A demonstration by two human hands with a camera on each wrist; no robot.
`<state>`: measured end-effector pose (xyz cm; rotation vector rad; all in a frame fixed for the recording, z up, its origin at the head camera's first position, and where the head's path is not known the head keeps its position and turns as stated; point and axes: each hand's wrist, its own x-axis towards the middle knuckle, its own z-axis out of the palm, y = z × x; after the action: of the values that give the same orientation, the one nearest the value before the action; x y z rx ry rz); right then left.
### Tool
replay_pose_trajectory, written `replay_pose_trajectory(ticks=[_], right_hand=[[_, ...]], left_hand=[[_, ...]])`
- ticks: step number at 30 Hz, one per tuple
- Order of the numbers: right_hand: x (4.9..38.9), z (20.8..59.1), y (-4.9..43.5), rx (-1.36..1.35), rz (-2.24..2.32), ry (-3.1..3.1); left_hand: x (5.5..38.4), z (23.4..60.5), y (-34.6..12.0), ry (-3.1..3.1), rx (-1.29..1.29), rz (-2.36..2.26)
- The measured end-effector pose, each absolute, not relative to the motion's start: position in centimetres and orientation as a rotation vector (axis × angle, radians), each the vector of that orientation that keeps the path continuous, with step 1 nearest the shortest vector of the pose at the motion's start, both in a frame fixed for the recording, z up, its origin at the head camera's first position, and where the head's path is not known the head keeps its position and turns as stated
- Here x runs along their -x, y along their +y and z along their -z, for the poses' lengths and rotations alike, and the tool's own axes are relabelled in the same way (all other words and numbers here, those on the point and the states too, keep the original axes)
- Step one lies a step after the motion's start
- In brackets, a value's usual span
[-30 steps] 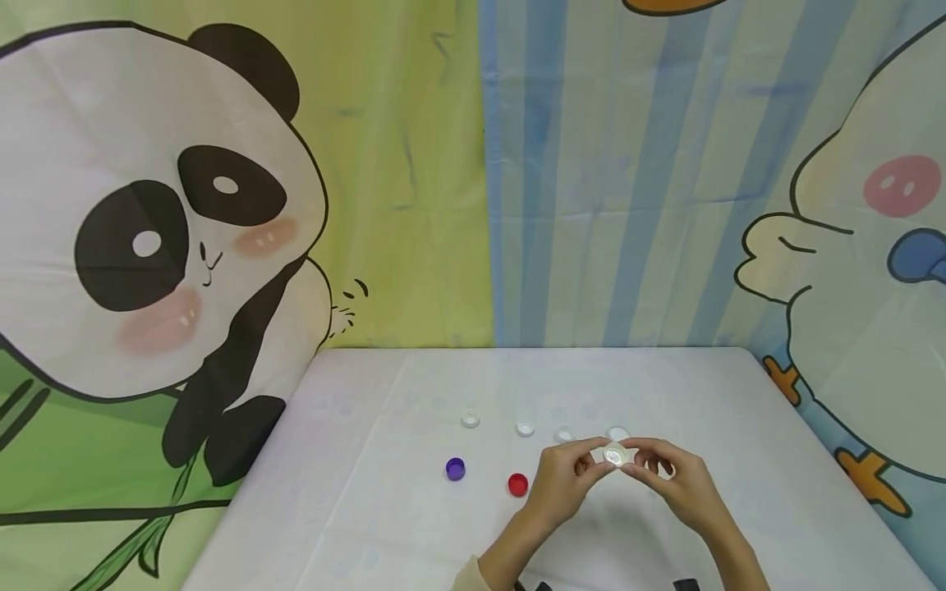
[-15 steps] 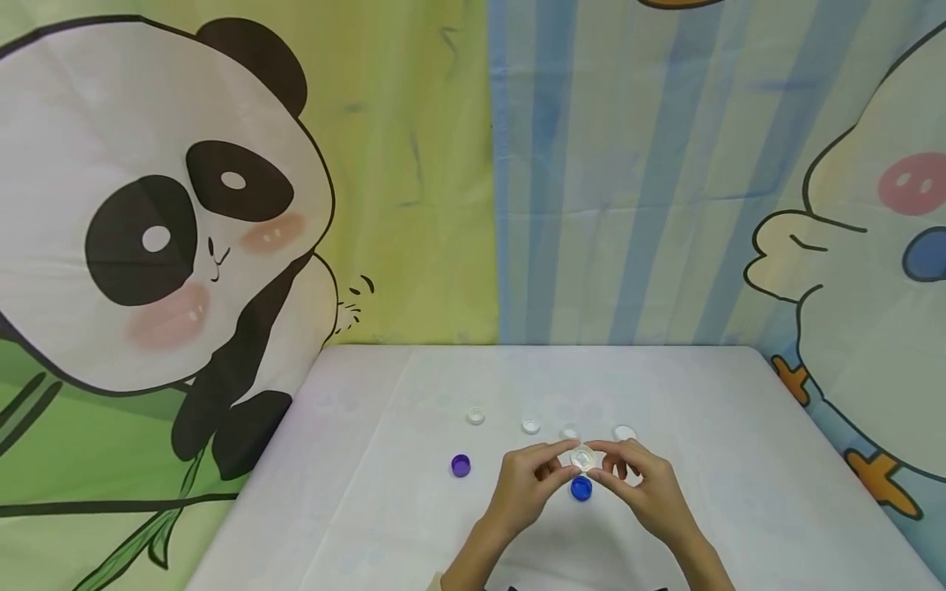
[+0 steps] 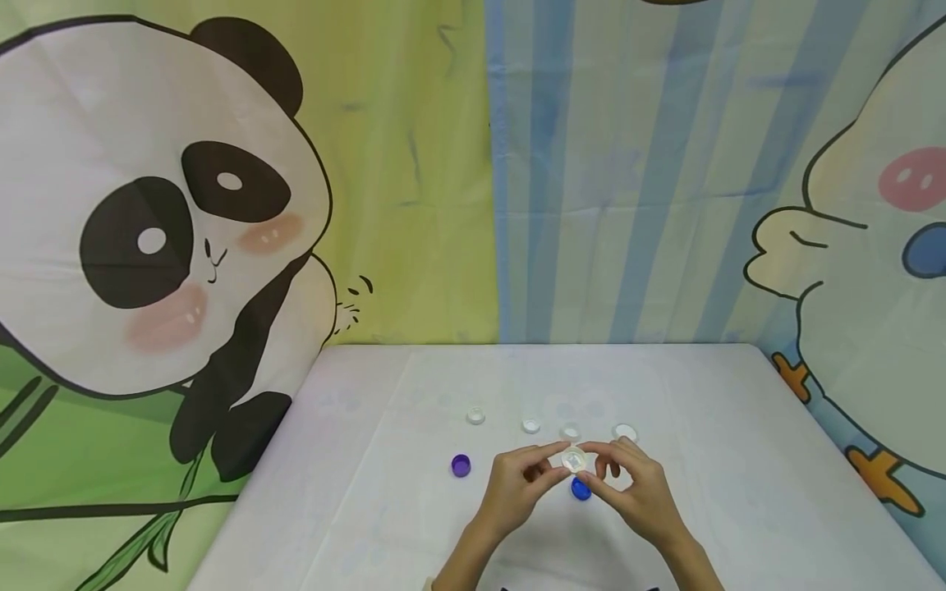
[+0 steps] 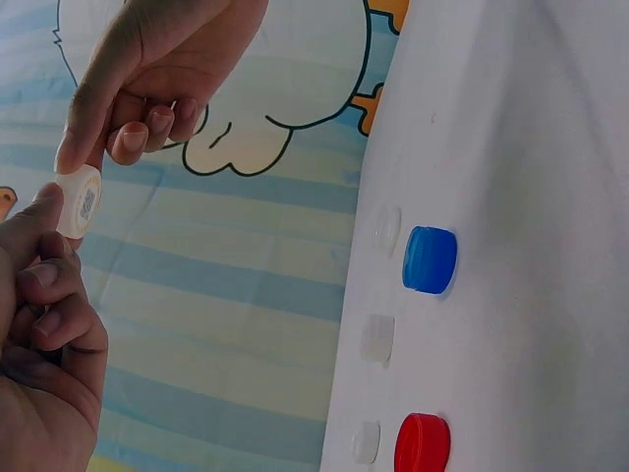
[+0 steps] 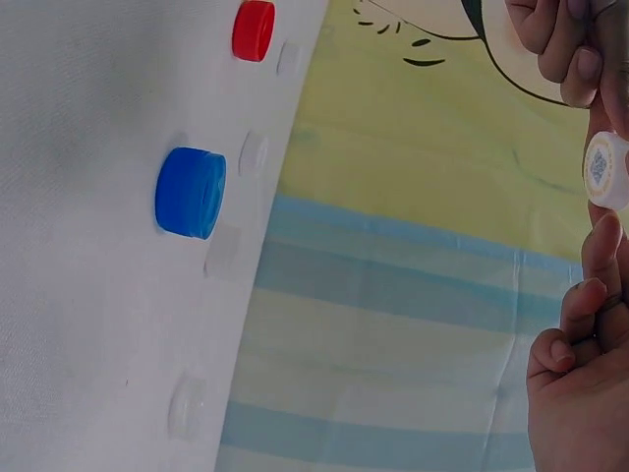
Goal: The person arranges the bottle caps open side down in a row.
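A white bottle cap point(image 3: 574, 460) is held up over the table between both hands. My left hand point(image 3: 512, 492) pinches its left side between thumb and index finger. On the opposite side, the thumb and index finger of my right hand point(image 3: 634, 491) pinch it too. The cap's face, printed with a square code-like mark point(image 5: 600, 167), shows in the right wrist view. Below the hands a blue bottle cap point(image 3: 580, 489) sits on the table. A red bottle cap point(image 4: 423, 444) stands in the left wrist view; in the head view my left hand hides it.
A purple cap point(image 3: 461, 465) lies left of the hands. Behind them runs a row of white or clear caps, from one at the left point(image 3: 475, 416) to one at the right point(image 3: 624, 432). The white-covered table point(image 3: 384, 525) ends at cartoon-printed curtains point(image 3: 414, 205).
Both hands have moved left with the white cap pinched between them. The blue cap has come into view below them, while the red cap is now hidden in the head view.
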<state>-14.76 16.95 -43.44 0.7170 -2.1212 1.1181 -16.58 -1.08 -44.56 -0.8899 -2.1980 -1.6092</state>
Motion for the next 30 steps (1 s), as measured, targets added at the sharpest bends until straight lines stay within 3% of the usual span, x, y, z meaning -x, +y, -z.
replay_pose_trajectory(ticks=[4,13,30], right_hand=[[14.9,43.4,16.9,-0.747,-1.097,-2.075],[15.1,43.4,16.8,-0.849,-1.088,-1.972],[15.3,44.0,16.6,-0.86,-1.069,-1.978]], left_hand=[[16.7,44.5,-1.4,-2.226,0.855,1.78],[18.3,46.3,-2.0,-2.409,0.426,2.414],[18.3,46.1,-1.9,-2.386,0.42,2.53]])
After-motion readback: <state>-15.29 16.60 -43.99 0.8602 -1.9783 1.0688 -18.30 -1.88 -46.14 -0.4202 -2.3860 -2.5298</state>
